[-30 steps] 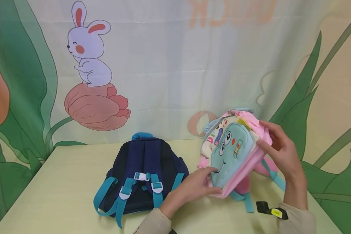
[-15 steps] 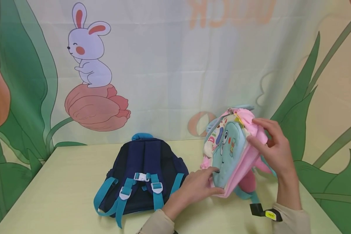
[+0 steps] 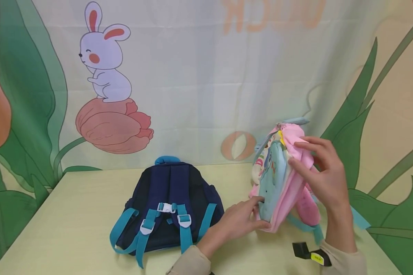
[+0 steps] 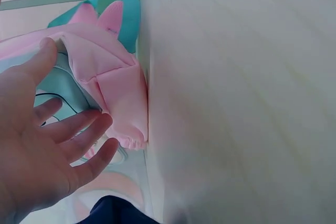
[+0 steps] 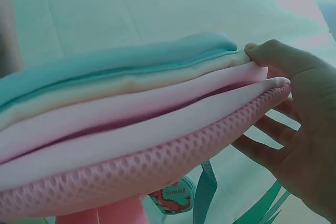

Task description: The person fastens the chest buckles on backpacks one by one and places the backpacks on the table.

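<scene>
A small pink backpack point(image 3: 290, 194) with a light-blue front pocket stands tilted on the table's right side, its front turned to the left. My right hand point(image 3: 325, 175) grips its side edge. In the right wrist view the thumb point(image 5: 275, 56) lies on the front layers and the other fingers go behind the mesh back point(image 5: 157, 166). Low on the front, my left hand point(image 3: 235, 223) touches the pocket and bottom edge. Its fingers look spread and fairly straight against the bag point(image 4: 113, 90) in the left wrist view. Part of the pocket's printed face is turned away.
A dark blue backpack point(image 3: 172, 179) with teal straps lies on the pale yellow table point(image 3: 79, 206), left of my left forearm. Behind the table hangs a printed curtain point(image 3: 192, 84). Teal straps point(image 3: 308, 225) of the pink backpack trail on the right.
The pink backpack has turned, so its front now faces further left and its side shows more. It has shifted slightly right, and both hands stay on it. The dark blue backpack has not moved.
</scene>
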### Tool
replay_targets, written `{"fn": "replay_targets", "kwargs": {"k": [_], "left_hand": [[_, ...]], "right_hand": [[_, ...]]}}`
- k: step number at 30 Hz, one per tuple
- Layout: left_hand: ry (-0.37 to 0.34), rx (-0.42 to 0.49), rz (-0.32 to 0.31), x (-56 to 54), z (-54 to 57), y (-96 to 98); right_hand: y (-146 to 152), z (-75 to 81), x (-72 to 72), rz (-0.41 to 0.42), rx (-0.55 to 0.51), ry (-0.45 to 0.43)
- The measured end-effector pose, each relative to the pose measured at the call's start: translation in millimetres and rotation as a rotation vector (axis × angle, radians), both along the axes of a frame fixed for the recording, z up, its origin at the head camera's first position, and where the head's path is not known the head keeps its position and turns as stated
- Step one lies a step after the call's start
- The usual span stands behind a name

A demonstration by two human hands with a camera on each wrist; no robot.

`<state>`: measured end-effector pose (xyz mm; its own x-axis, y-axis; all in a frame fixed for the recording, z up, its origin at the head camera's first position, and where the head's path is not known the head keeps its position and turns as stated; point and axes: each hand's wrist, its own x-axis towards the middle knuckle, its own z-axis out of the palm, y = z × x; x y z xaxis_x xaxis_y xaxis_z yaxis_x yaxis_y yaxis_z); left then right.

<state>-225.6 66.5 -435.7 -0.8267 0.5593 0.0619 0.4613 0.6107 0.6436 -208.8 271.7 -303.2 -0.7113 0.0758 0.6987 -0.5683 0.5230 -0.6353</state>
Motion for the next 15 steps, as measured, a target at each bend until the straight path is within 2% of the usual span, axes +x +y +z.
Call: {"fn": "replay_targets", "kwargs": {"k": [4,8,11,15], "left_hand": [[-0.006,-0.006,0.023,1.5,-0.8,1.1],[0.019,-0.026,0.064,3.8,4.3,-2.2],[0.039,-0.011,0.072,6.3,14.6,-7.6],[0.029,0.125,0.048,10.7,33.6,-18.6]], "right_hand": [[-3,0.9,1.9,0.007,0.024,0.023],[-5,0.7,1.1,0.009,0.03,0.031],[-5,0.8,0.2,0.017,0.031,0.033],[-8,1.1,-1.0,0.024,0.052,0.049]]}}
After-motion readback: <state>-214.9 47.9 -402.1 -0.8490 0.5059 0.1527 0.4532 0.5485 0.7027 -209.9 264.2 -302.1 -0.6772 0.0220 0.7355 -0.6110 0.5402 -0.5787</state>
